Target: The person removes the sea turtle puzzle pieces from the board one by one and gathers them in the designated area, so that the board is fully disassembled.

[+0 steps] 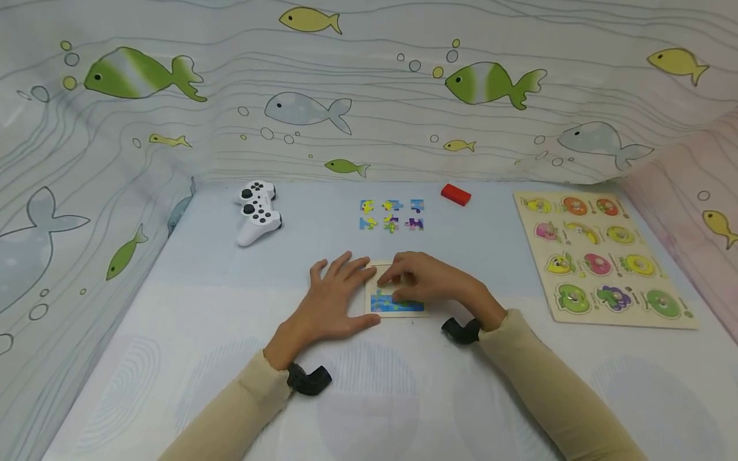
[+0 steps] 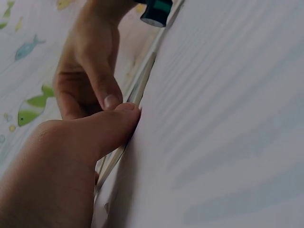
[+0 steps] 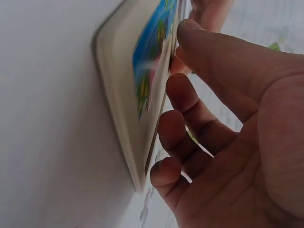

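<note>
A small wooden jigsaw frame (image 1: 398, 314) lies in front of me, its near part filled with blue, sea-coloured pieces (image 1: 382, 303). My left hand (image 1: 331, 301) is spread out at the frame's left side. Its fingertips touch the far left corner and its straight thumb rests at the near left corner. Over the frame is my right hand (image 1: 429, 278), fingers loosely bent and tips close above the pieces. In the right wrist view the thumb and the visible fingers (image 3: 183, 92) stand apart beside the frame's rim (image 3: 111, 90), with no piece showing between them.
Several loose jigsaw pieces (image 1: 392, 215) lie in two rows beyond the frame. A white game controller (image 1: 259, 213) is at the far left, a red block (image 1: 456, 194) at the back. To the right lies a wooden fruit puzzle board (image 1: 605, 256). A fish-patterned cloth (image 1: 392, 64) rises behind.
</note>
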Demonstrator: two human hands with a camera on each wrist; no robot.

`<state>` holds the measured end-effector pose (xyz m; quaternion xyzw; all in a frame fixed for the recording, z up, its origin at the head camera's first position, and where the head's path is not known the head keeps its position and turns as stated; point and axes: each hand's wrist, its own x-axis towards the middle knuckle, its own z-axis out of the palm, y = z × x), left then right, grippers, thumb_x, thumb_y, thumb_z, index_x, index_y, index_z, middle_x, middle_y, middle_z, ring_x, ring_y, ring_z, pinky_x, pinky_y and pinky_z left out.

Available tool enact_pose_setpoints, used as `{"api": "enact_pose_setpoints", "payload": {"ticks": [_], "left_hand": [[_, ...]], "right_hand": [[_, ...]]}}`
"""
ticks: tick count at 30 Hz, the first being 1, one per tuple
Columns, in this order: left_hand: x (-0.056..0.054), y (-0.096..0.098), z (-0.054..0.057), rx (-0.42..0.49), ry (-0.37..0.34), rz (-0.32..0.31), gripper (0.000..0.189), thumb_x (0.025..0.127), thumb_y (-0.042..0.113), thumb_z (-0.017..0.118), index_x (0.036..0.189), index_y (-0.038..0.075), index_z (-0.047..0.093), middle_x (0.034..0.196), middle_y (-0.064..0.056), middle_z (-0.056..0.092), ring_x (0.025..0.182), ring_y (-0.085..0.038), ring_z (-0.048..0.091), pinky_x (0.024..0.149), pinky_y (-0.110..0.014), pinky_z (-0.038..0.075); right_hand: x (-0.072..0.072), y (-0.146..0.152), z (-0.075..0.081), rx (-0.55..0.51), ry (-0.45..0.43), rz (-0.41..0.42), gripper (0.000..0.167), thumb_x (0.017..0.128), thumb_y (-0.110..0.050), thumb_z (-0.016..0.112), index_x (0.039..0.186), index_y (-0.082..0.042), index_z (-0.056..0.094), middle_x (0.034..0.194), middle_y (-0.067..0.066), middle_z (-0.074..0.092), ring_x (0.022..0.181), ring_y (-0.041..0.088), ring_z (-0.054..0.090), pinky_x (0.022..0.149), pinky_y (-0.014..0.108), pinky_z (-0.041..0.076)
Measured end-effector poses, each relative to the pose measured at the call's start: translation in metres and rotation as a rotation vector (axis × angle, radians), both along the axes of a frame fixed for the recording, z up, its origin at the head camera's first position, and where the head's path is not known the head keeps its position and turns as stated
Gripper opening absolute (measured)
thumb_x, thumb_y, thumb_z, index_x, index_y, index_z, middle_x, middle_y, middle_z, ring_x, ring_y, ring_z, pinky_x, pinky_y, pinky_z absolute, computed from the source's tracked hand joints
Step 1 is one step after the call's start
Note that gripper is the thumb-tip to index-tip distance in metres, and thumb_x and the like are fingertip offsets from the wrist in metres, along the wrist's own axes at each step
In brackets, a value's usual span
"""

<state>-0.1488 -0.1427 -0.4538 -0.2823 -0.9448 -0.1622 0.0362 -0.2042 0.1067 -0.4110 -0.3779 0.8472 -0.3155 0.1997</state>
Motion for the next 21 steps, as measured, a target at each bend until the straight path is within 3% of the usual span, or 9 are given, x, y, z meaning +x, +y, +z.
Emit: {"api": "enact_pose_setpoints", "payload": {"ticks": [12,21], "left_hand": [[-0.0037,-0.0046,-0.0005,0.008,0.007,-0.031,0.082,0.084,0.069,0.064,0.15,0.023,0.051,0.159,0.0,0.045,0.153,-0.033,0.031,0.113,-0.066,0.018],[-0.0044,-0.006,-0.0017,0.009,0.015,-0.035,0.082,0.084,0.069,0.065,0.15,0.023,0.052,0.159,0.0,0.045,0.153,-0.033,0.03,0.112,-0.065,0.018]], "right_hand": [[0.0108,-0.0097,0.0018,0.076,0.072,0.033,0.032,0.09,-0.016,0.078,0.121,-0.017,0.076,0.1,0.001,0.063,0.083,0.014,0.05,0.074,0.024,0.042],[0.0112,-0.0115,-0.0006,0.063,0.04,0.03,0.029,0.091,-0.012,0.076,0.119,-0.016,0.074,0.105,0.002,0.063,0.095,0.015,0.051,0.082,0.027,0.044]]}}
